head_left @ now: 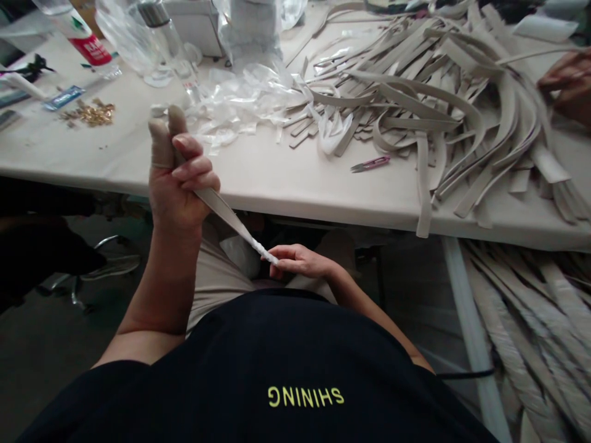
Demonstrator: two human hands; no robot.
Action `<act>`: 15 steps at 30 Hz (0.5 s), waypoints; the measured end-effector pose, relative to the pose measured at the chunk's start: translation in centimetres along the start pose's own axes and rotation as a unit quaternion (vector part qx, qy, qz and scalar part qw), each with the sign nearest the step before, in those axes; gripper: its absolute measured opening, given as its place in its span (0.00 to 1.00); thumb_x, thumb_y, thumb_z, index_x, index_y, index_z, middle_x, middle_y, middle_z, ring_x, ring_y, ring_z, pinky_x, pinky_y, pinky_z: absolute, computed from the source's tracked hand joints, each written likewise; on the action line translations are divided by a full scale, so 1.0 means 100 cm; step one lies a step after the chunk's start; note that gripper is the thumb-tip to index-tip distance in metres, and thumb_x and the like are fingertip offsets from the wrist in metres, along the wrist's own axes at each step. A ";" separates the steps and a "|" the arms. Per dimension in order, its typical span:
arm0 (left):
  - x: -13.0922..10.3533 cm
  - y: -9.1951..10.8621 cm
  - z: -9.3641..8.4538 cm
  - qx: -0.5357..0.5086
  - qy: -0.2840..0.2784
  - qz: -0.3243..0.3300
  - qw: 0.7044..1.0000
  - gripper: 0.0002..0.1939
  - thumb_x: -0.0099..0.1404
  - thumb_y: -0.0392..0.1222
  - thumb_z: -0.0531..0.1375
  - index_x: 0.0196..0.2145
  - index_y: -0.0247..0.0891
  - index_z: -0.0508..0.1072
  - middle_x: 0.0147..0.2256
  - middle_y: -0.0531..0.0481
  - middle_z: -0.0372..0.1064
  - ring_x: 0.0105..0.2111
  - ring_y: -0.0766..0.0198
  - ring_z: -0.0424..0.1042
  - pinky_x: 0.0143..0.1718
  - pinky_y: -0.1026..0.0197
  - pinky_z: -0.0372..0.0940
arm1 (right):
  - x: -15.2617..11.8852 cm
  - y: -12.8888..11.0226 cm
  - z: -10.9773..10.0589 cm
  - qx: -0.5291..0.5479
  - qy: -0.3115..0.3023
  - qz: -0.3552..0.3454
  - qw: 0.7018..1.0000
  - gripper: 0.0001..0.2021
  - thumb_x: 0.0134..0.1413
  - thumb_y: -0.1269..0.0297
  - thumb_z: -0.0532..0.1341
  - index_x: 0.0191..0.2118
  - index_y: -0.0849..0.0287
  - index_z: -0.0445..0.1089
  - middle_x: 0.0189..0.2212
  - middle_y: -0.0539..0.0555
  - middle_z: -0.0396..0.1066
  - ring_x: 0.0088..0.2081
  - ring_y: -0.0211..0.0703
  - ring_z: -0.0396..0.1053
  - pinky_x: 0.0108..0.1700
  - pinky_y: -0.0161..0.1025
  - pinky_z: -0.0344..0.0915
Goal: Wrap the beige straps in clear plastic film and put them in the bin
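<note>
A beige strap (226, 212) stretches slantwise between my two hands, in front of the table edge. My left hand (182, 169) is raised over that edge and closed around the strap's upper part; finger covers sit on its thumb and a finger. Lower down, near my lap, my right hand (300, 259) pinches the strap's other end. White wrapping (262, 248), twisted and thin like plastic film, covers that lower end. Part of the strap is hidden inside my left fist.
A large heap of similar straps (415, 92) covers the table's right side, some hanging over its edge. Pink-handled thread snips (370, 164) lie before it. Crumpled clear plastic (249, 101), a bottle (87, 40) and small gold pieces (95, 113) are farther left. Another person's hand (570, 83) is at far right.
</note>
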State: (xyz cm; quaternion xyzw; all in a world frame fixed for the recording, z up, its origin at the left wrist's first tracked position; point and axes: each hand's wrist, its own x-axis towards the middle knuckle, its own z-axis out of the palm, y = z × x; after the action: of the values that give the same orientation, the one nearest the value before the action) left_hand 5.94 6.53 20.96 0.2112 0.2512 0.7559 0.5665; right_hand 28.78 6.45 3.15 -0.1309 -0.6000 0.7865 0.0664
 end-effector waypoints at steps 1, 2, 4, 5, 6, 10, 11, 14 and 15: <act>0.001 -0.001 -0.002 -0.025 0.000 0.010 1.000 0.20 0.81 0.51 0.44 0.50 0.48 0.74 0.24 0.64 0.73 0.14 0.81 0.58 0.16 0.77 0.51 | 0.004 -0.002 0.003 0.024 0.005 0.003 1.000 0.26 0.59 0.43 0.64 0.52 0.60 0.72 0.33 0.51 0.75 0.33 0.38 0.72 0.38 0.36 0.70; 0.000 -0.005 -0.005 -0.025 0.010 0.018 0.999 0.21 0.81 0.54 0.44 0.48 0.47 0.75 0.26 0.63 0.75 0.17 0.82 0.63 0.19 0.79 0.54 | 0.008 -0.004 0.005 0.039 0.022 0.003 0.999 0.25 0.58 0.42 0.65 0.48 0.60 0.72 0.29 0.49 0.73 0.29 0.36 0.69 0.33 0.34 0.67; -0.008 -0.022 -0.015 0.046 0.048 0.018 0.998 0.24 0.77 0.62 0.47 0.46 0.45 0.76 0.33 0.59 0.79 0.26 0.77 0.73 0.27 0.76 0.63 | 0.013 -0.006 0.008 0.048 0.085 -0.003 0.995 0.24 0.55 0.41 0.67 0.42 0.60 0.72 0.25 0.47 0.70 0.26 0.34 0.65 0.29 0.33 0.63; -0.015 -0.035 -0.022 0.104 0.064 0.009 0.992 0.26 0.74 0.66 0.50 0.45 0.45 0.77 0.36 0.56 0.80 0.32 0.72 0.77 0.31 0.72 0.68 | 0.016 -0.006 0.008 0.047 0.121 -0.009 0.991 0.24 0.54 0.40 0.67 0.39 0.60 0.72 0.24 0.47 0.69 0.25 0.34 0.64 0.28 0.33 0.62; -0.024 -0.049 -0.031 0.163 0.067 -0.014 0.984 0.28 0.70 0.70 0.53 0.45 0.46 0.78 0.39 0.52 0.81 0.37 0.66 0.79 0.35 0.67 0.71 | 0.018 -0.007 0.008 0.044 0.159 -0.018 0.986 0.25 0.53 0.39 0.68 0.38 0.59 0.71 0.24 0.47 0.68 0.24 0.34 0.63 0.28 0.33 0.62; -0.054 -0.099 -0.057 0.307 0.022 -0.112 0.945 0.32 0.61 0.73 0.61 0.36 0.38 0.80 0.34 0.43 0.81 0.36 0.55 0.80 0.34 0.58 0.73 | 0.020 -0.012 0.006 0.010 0.216 -0.034 0.976 0.28 0.50 0.34 0.67 0.32 0.58 0.68 0.23 0.48 0.68 0.24 0.35 0.63 0.28 0.34 0.62; -0.057 -0.104 -0.060 0.315 0.026 -0.112 0.942 0.32 0.61 0.73 0.61 0.33 0.37 0.80 0.32 0.43 0.80 0.34 0.55 0.80 0.34 0.58 0.73 | 0.018 -0.014 0.006 -0.001 0.206 -0.028 0.978 0.28 0.51 0.33 0.66 0.31 0.58 0.67 0.23 0.48 0.68 0.24 0.35 0.63 0.28 0.34 0.62; -0.055 -0.105 -0.060 0.308 0.046 -0.082 0.947 0.32 0.63 0.72 0.59 0.28 0.37 0.78 0.28 0.44 0.79 0.32 0.57 0.80 0.36 0.58 0.73 | 0.010 -0.020 0.005 -0.028 0.185 -0.007 0.982 0.28 0.53 0.32 0.64 0.29 0.57 0.66 0.22 0.48 0.67 0.24 0.36 0.63 0.28 0.34 0.62; -0.051 -0.103 -0.058 0.303 0.048 -0.076 0.949 0.32 0.64 0.72 0.59 0.27 0.37 0.78 0.28 0.44 0.79 0.32 0.57 0.80 0.37 0.58 0.73 | 0.006 -0.021 0.004 -0.035 0.185 -0.003 0.982 0.28 0.54 0.33 0.63 0.30 0.57 0.65 0.22 0.48 0.67 0.24 0.36 0.63 0.28 0.34 0.62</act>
State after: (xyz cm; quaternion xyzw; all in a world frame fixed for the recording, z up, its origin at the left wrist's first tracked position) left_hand 11.58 3.16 9.84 0.3169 0.5102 0.6084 0.5188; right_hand 28.00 6.80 5.18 -0.2749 -0.6051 0.7267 0.1738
